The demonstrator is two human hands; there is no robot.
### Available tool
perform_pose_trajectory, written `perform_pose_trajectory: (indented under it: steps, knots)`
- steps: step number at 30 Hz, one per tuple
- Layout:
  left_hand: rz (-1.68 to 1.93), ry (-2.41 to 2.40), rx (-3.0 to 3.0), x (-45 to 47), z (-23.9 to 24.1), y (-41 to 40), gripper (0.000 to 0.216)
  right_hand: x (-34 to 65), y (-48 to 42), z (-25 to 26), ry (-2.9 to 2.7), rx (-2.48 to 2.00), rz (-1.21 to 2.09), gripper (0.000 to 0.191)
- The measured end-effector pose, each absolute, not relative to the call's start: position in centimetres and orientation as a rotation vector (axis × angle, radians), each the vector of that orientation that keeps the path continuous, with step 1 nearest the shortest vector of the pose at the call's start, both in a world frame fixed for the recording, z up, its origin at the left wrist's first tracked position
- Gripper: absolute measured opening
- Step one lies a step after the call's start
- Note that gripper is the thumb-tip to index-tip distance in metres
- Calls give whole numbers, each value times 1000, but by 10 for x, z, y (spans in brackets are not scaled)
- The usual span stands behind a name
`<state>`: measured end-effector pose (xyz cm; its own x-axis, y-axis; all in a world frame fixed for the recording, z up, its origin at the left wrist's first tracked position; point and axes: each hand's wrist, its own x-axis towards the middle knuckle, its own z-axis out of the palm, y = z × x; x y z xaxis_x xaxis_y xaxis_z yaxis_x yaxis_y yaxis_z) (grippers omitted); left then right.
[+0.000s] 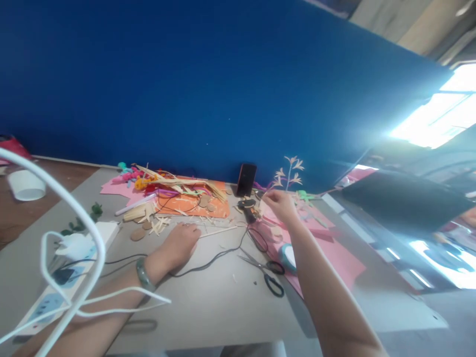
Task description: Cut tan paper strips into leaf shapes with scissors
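My left hand (183, 244) rests on the table with its fingers curled. From its fingertips a thin pale stick (219, 231) points to the right, and the hand appears closed on its end. My right hand (281, 205) is reached forward over pink paper, fingers pinched together; whatever is between them is too small to make out. Just behind it rises a craft stem with pale straw-like flowers (289, 171), its lower part hidden by the hand. Left of the right hand lies a black corded tool (248, 212), perhaps a glue gun. Scissors (265, 270) with black handles lie nearer me.
A phone (246, 180) leans against the blue partition (223, 89). Straw strips (178, 183) pile over an orange sheet (189, 204). A tape roll (288, 257) sits on pink paper (347, 260). White cables (92, 238) loop above a power strip (48, 302) at left.
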<state>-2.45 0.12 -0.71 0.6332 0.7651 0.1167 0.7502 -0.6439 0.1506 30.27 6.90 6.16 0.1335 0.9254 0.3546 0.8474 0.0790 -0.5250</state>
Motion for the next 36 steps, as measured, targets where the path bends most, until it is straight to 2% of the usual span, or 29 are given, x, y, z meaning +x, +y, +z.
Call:
perform_pose_trajectory:
  steps: [10,17,21,27,36]
  knots:
    - [265,1325,2779,-29,-8,5,18,359,66,65,-1638,-1899,-32,23]
    - [265,1344,2783,-28,-7,3,22,343,61,41,-1937,-1953,141,14]
    - [259,1344,2798,-28,-10,5,23,329,62,25,-2061,-1910,190,18]
    - [271,1335,2799,-27,-10,5,24,325,70,23,-2019,-1873,243,4]
    - [311,1343,2774,-25,-9,4,26,351,72,56,-1567,-1737,466,22]
